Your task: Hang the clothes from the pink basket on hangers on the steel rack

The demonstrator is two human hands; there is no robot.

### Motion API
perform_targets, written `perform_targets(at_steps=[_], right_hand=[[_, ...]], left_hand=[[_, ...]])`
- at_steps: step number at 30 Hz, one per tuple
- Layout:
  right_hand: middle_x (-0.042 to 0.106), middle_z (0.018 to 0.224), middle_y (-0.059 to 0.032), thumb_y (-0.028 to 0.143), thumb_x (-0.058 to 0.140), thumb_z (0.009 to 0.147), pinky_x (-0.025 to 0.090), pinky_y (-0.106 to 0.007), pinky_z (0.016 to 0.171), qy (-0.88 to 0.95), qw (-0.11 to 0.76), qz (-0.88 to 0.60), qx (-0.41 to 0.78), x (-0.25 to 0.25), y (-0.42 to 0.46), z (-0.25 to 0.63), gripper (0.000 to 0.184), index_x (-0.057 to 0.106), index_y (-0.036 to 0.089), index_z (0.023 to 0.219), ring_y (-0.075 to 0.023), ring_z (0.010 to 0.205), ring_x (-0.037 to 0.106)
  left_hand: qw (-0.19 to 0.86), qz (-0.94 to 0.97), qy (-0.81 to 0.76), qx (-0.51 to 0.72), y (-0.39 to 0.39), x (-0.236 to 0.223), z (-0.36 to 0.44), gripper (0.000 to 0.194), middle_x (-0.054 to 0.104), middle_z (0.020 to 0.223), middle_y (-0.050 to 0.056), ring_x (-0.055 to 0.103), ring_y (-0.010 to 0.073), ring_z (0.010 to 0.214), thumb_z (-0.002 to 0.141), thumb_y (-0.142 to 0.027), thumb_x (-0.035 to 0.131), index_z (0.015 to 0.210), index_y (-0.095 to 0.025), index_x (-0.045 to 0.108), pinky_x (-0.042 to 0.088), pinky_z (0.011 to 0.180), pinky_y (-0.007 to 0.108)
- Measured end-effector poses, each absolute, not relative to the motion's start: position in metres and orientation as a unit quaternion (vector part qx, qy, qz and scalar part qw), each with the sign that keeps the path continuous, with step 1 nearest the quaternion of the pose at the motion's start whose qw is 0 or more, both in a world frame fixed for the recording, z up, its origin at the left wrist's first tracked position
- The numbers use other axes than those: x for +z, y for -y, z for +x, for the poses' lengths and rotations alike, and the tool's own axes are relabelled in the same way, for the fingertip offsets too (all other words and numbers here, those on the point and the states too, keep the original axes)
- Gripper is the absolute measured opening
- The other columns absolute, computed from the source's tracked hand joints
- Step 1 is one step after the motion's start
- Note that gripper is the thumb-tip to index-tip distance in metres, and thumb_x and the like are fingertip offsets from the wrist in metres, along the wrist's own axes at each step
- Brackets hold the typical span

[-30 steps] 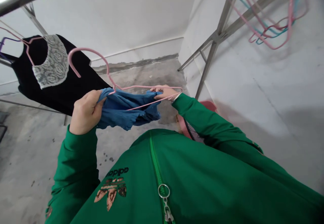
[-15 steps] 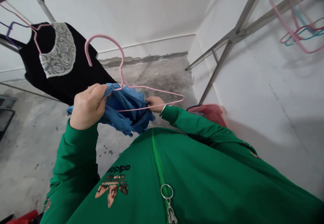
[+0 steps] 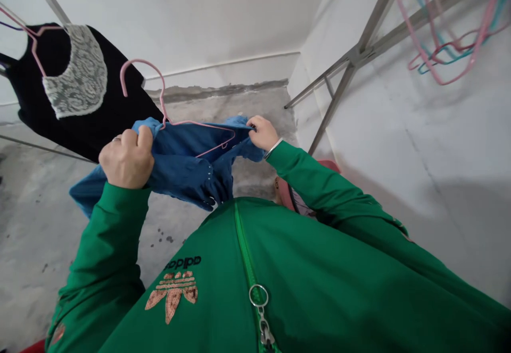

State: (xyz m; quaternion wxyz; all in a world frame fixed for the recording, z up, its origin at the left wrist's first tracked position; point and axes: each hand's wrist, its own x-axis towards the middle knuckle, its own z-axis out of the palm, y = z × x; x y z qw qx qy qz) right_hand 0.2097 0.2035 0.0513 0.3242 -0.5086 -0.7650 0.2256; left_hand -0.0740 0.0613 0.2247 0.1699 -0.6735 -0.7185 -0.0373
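My left hand (image 3: 126,158) grips a crumpled blue cloth garment (image 3: 183,174) at its left side. My right hand (image 3: 261,133) pinches the garment's upper right edge. A pink wire hanger (image 3: 162,95) stands up between my hands, with its hook pointing up and left. Its lower wires run across the blue fabric, and their right end disappears into the cloth. Neither hand appears to touch the hanger directly. Green jacket sleeves cover both of my arms.
A black top with a lace panel (image 3: 75,71) hangs on a hanger at upper left. A metal drying rack (image 3: 353,57) stands at right, with several coloured hangers (image 3: 451,57) at upper right. A pink basket (image 3: 329,165) sits behind my right arm, above a concrete floor (image 3: 40,236).
The blue garment is now spread wider, with more of it hanging at left. The hanger's right end has gone from outside the cloth to inside it. My right hand has moved up.
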Motion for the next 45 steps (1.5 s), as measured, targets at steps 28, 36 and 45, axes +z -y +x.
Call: perform_targets(at_steps=[28, 36, 45], right_hand=[[0.059, 0.089, -0.0081, 0.038, 0.038, 0.094, 0.041, -0.040, 0.087, 0.869, 0.322, -0.354, 0.128, 0.136, -0.180, 0.232, 0.030, 0.061, 0.020, 0.089, -0.0229, 0.092, 0.054], [0.064, 0.088, -0.0091, 0.038, 0.032, 0.098, 0.036, -0.030, 0.066, 0.886, 0.246, -0.393, -0.003, 0.144, -0.183, 0.241, 0.038, 0.062, 0.016, 0.092, -0.0195, 0.080, 0.057], [0.065, 0.074, -0.0094, 0.040, 0.021, 0.101, 0.024, -0.030, 0.054, 0.861, 0.215, -0.429, -0.169, 0.144, -0.177, 0.263, 0.051, 0.060, 0.017, 0.079, -0.0183, 0.067, 0.057]], left_hand=[[0.105, -0.708, 0.672, -0.189, -0.085, 0.200, -0.051, 0.035, 0.056, 0.084, 0.007, 0.059, 0.0230, 0.083, 0.080, -0.014, 0.046, 0.110, -0.022, 0.061, 0.042, 0.077, 0.035], [0.113, -0.755, 0.643, -0.059, -0.101, 0.191, -0.063, 0.046, 0.058, 0.107, 0.017, 0.058, 0.0276, 0.097, 0.083, -0.010, 0.037, 0.126, -0.014, 0.051, 0.045, 0.079, 0.036], [0.129, -0.711, 0.690, -0.042, -0.091, 0.202, -0.067, 0.037, 0.057, 0.109, 0.018, 0.057, 0.0333, 0.100, 0.076, -0.016, 0.049, 0.113, -0.016, 0.056, 0.046, 0.073, 0.039]])
